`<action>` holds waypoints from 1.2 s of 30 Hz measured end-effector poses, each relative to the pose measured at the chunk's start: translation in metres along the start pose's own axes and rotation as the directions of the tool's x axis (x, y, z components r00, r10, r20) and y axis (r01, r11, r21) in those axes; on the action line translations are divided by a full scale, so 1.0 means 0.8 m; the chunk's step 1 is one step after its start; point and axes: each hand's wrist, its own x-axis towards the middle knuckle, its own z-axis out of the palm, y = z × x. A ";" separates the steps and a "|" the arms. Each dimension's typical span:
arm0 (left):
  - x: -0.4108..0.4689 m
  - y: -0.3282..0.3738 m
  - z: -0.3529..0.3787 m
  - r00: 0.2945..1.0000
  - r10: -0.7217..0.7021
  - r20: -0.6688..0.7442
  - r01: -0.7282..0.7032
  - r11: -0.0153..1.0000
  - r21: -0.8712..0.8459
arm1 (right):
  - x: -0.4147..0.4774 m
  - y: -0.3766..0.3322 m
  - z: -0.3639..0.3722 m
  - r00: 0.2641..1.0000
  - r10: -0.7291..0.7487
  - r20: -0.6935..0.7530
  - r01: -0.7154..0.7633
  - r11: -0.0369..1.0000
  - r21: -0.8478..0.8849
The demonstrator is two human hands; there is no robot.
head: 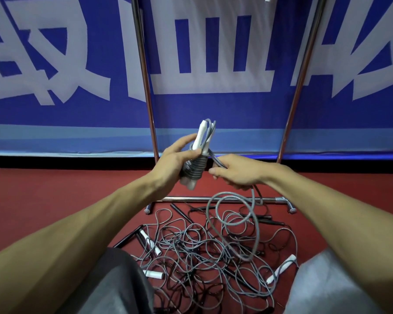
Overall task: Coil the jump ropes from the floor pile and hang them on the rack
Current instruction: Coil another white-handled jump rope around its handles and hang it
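Your left hand (175, 159) clasps the white handles (201, 138) in its grip, grey jump rope (194, 169) wound around them; your right hand (238, 172) pinches the free strand (216, 160), which loops down to the tangled pile (204, 250) on the red floor (55, 189) before the rack (145, 75).

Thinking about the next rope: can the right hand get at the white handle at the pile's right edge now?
Probably not yet: the right hand grips the gray cord. The white handle lies exposed, so nothing else seems to block it.
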 end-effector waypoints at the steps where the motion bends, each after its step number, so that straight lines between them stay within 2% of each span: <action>1: -0.001 0.000 0.001 1.000 0.005 0.000 -0.005 1.000 0.004 | 0.001 0.000 0.000 1.000 0.014 0.019 -0.014 1.000 -0.016; 4: 0.000 -0.002 0.002 1.000 -0.008 -0.029 0.010 0.998 0.064 | 0.001 0.002 -0.002 0.999 0.047 0.021 -0.045 0.995 -0.088; 7: 0.006 -0.006 0.002 0.993 -0.004 -0.119 0.020 0.991 0.136 | -0.003 0.007 -0.006 0.997 0.078 0.019 -0.075 0.988 -0.133; 11: 0.013 -0.015 -0.007 0.976 0.070 -0.204 0.011 0.927 0.374 | -0.008 0.002 -0.007 0.997 0.055 0.045 -0.052 0.996 -0.074; 13: 0.015 -0.019 -0.016 0.972 0.123 -0.199 0.007 0.835 0.551 | -0.012 -0.006 -0.004 0.992 0.019 0.128 -0.019 1.000 0.002; 15: 0.017 -0.026 -0.028 0.980 0.163 -0.110 -0.018 0.631 0.776 | -0.015 -0.013 0.000 0.988 -0.047 0.147 0.051 0.999 -0.019; 17: 0.016 -0.031 -0.036 0.990 0.137 -0.020 -0.048 0.479 0.877 | -0.016 -0.020 0.003 0.987 -0.125 0.101 0.136 0.985 -0.108; 21: 0.009 -0.026 -0.036 0.991 0.050 0.127 -0.136 0.401 0.906 | -0.018 -0.024 -0.004 0.978 -0.204 0.039 0.208 0.958 -0.197; 23: 0.003 -0.024 -0.032 0.971 0.008 0.237 -0.225 0.349 0.910 | -0.018 -0.026 -0.009 0.969 -0.248 0.002 0.240 0.935 -0.263; 25: -0.001 -0.024 -0.027 0.944 -0.031 0.328 -0.303 0.310 0.901 | -0.016 -0.024 -0.013 0.958 -0.277 -0.076 0.251 0.937 -0.244; 30: -0.014 -0.012 -0.003 0.867 -0.077 0.493 -0.424 0.407 0.809 | -0.012 -0.004 -0.018 0.938 -0.215 -0.274 0.130 0.946 -0.297; 34: -0.023 -0.007 0.012 0.864 -0.108 0.491 -0.302 0.670 0.678 | -0.013 0.009 -0.022 0.923 -0.133 -0.360 0.024 0.956 -0.292; 36: -0.020 -0.006 0.011 0.894 -0.059 0.444 -0.262 0.735 0.625 | -0.014 0.014 -0.023 0.912 -0.104 -0.396 -0.014 0.959 -0.285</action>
